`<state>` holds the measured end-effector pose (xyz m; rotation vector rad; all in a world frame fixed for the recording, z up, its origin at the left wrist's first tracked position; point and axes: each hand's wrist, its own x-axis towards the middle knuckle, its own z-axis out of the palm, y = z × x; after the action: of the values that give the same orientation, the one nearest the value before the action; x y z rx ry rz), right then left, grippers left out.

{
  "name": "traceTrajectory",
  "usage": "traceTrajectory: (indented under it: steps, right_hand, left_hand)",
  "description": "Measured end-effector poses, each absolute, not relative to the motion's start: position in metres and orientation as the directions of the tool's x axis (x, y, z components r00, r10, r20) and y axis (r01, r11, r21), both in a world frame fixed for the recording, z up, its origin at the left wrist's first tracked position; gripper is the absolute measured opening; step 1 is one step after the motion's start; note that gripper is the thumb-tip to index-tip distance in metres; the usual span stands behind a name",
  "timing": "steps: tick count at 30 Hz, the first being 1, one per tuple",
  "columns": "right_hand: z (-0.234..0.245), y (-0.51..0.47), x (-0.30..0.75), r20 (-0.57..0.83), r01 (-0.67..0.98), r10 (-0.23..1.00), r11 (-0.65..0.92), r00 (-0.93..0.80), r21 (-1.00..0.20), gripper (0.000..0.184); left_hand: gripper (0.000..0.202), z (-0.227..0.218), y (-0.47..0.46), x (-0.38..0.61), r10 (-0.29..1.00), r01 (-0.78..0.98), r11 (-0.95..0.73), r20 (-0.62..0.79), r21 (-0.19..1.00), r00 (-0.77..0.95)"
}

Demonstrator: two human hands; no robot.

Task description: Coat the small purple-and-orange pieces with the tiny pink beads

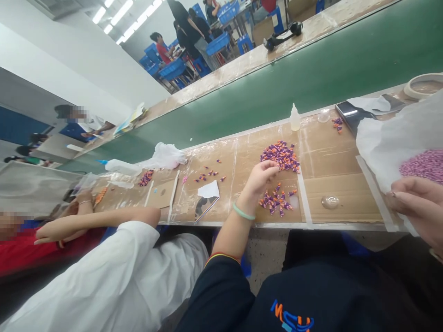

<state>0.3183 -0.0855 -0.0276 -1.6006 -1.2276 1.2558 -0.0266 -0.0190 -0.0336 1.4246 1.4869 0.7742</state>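
Observation:
My left hand (261, 177) reaches over the cardboard-covered bench, fingers curled in a pinch at the near edge of a big pile of small purple-and-orange pieces (281, 156); what the fingertips hold is too small to make out. A smaller heap of the same pieces (277, 200) lies just right of my wrist. My right hand (420, 210) rests at the right edge, fingers curled on the white plastic bag (391, 138) that holds pinkish-purple pieces (424, 163).
A glue bottle (295, 118), a small clear cup (324, 115), a phone (349, 115) and a tape roll (424, 85) stand at the back. A green conveyor belt (311, 78) runs behind. A co-worker's arm (100, 221) lies on the bench to my left.

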Motion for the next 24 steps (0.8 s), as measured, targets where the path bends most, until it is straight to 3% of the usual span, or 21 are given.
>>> traceTrajectory:
  steps: [2,5,11,15,19,24]
  right_hand:
    - [-0.022,-0.085,0.313,-0.29,0.126,0.957,-0.29,0.015,-0.949,0.027]
    - [-0.012,-0.085,0.306,-0.3,0.109,0.953,-0.302,0.031,-0.947,0.028]
    - [-0.012,-0.086,0.305,-0.277,0.166,0.961,-0.274,0.01,-0.947,0.027]
    - [-0.01,-0.081,0.303,-0.2,0.305,0.962,-0.138,-0.184,-0.942,0.037]
    - [-0.003,-0.065,0.294,-0.187,0.412,0.876,0.015,-0.444,-0.911,0.036]
    - [0.001,-0.044,0.281,-0.179,0.531,0.81,0.185,-0.559,-0.827,0.027]
  left_hand:
    - [0.026,-0.033,-0.028,-0.027,0.974,0.195,0.17,-0.194,0.966,0.112]
    - [0.038,-0.029,-0.038,-0.021,0.968,-0.043,0.197,-0.187,0.979,0.169]
    - [0.031,-0.018,-0.047,-0.006,0.948,-0.381,0.267,-0.172,0.885,0.266]
    - [0.029,-0.016,-0.046,-0.002,0.943,-0.377,0.286,-0.188,0.881,0.275]
    - [0.028,-0.016,-0.041,0.001,0.935,-0.28,0.297,-0.219,0.913,0.279]
    - [0.028,-0.016,-0.034,0.0,0.915,-0.192,0.298,-0.222,0.935,0.336]
